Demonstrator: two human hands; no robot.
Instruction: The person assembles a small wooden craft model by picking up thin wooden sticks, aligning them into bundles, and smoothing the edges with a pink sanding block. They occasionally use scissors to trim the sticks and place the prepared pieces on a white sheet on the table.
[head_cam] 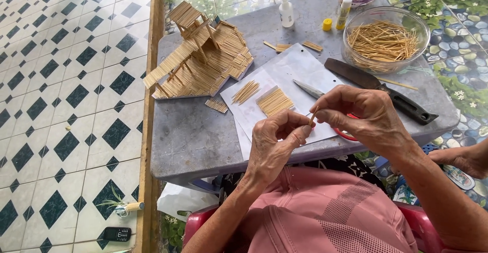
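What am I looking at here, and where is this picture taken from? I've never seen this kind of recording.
The one picture comes from a camera worn on a person's head, looking down at their own bare hands. The left hand and right hand pinch a thin wooden stick between them. On the grey table stand a small stick-built house model, flat stick panels on white paper, a glass bowl of sticks, a dark knife and glue bottles.

Your view: bright, even daylight, no glare. Soft short shadows under toothpick house (203,55) and glass bowl (386,39) on tabletop (193,136). Focus sharp throughout. Slight wide-angle bend at floor tiles (61,105), left edge.
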